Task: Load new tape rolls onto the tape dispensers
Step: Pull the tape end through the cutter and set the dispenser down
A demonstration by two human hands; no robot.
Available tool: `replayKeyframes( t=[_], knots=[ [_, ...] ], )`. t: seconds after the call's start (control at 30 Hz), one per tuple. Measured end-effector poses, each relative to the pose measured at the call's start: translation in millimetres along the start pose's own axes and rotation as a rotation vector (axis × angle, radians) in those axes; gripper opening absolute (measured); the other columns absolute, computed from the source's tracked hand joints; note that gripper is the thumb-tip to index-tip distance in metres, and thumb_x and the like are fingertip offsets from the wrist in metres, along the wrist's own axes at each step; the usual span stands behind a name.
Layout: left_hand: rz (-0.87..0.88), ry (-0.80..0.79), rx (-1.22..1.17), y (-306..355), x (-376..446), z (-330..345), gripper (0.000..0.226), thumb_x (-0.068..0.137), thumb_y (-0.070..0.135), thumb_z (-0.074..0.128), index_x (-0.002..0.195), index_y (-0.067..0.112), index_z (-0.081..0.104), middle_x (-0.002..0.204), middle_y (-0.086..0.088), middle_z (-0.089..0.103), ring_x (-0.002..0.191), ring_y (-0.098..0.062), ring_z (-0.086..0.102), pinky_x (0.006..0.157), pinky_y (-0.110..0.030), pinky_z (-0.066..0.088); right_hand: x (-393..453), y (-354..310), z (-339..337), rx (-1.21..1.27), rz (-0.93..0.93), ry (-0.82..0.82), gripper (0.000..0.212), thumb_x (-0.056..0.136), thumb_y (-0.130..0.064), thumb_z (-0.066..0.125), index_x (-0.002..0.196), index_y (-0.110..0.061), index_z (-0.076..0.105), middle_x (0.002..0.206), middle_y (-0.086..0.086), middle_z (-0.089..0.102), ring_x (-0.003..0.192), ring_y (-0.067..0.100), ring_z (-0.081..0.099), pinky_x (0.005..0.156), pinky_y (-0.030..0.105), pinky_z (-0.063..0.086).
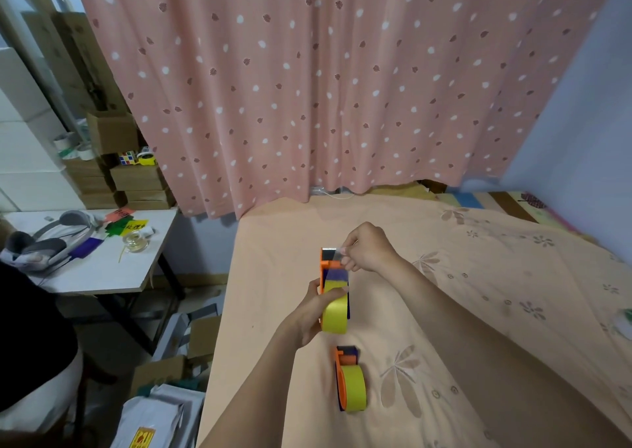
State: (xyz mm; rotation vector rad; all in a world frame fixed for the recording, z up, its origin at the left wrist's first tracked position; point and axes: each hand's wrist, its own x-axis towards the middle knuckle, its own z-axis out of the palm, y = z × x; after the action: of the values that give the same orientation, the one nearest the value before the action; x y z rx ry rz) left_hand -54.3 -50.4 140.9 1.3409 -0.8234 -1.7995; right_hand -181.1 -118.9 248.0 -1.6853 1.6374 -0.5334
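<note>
Peach floral bedsheet (478, 276) covers the bed, with a pink dotted curtain (307, 88) behind; left hand (309, 314) grips the raised orange tape dispenser (323, 270) at its yellow tape roll (336, 314), fingers curled round it; right hand (367, 247) pinches the clear tape end (337, 253) at the dispenser's front; a second loaded dispenser (349, 379) lies on the sheet just below.

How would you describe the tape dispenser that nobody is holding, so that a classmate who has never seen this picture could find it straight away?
Start at the peach floral bedsheet that fills the lower right. Near its front edge, just below the person's left hand, an orange tape dispenser lies on the sheet with a yellow tape roll on it. Unlike the twin dispenser held above it, no hand touches it.
</note>
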Motion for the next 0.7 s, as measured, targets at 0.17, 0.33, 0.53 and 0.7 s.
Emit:
replayKeyframes(
  t=[0.17,0.33,0.53,0.7],
  knots=[
    [0.024,-0.02,-0.013,-3,2,-2,0.08,0.076,0.029,0.08,0.142,0.03,0.034,0.121,-0.004,0.065,0.102,-0.024,0.066,0.088,-0.043,0.055,8,-2,-12,-0.028,0.013,0.115,0.025,0.084,0.005,0.052,0.068,-0.005,0.068,0.069,0.016,0.075,0.066,0.03,0.076,0.067,0.036,0.064],
    [0.03,-0.051,0.075,-8,-1,-2,0.086,0.075,0.023,0.081,0.142,0.035,0.03,0.124,-0.002,0.063,0.105,-0.021,0.066,0.079,-0.035,0.057,15,-1,-16,-0.079,0.0,0.072,0.021,0.084,0.004,0.053,0.074,-0.001,0.071,0.067,0.015,0.074,0.065,0.031,0.076,0.068,0.039,0.064],
    [0.0,-0.104,0.053,-13,-6,-4,0.093,0.066,0.016,0.082,0.142,0.035,0.032,0.13,-0.011,0.062,0.11,-0.027,0.064,0.088,-0.042,0.055,21,-6,-27,-0.047,-0.004,0.014,0.014,0.09,0.004,0.056,0.084,0.005,0.069,0.069,0.018,0.071,0.058,0.029,0.069,0.061,0.034,0.062],
    [-0.015,-0.164,0.097,-13,-12,-3,0.093,0.068,0.01,0.08,0.143,0.035,0.031,0.14,-0.015,0.054,0.121,-0.028,0.06,0.085,-0.039,0.057,23,-11,-32,-0.077,-0.022,-0.063,0.011,0.091,0.004,0.06,0.085,0.007,0.069,0.065,0.016,0.069,0.062,0.03,0.068,0.066,0.036,0.062]
  ],
)
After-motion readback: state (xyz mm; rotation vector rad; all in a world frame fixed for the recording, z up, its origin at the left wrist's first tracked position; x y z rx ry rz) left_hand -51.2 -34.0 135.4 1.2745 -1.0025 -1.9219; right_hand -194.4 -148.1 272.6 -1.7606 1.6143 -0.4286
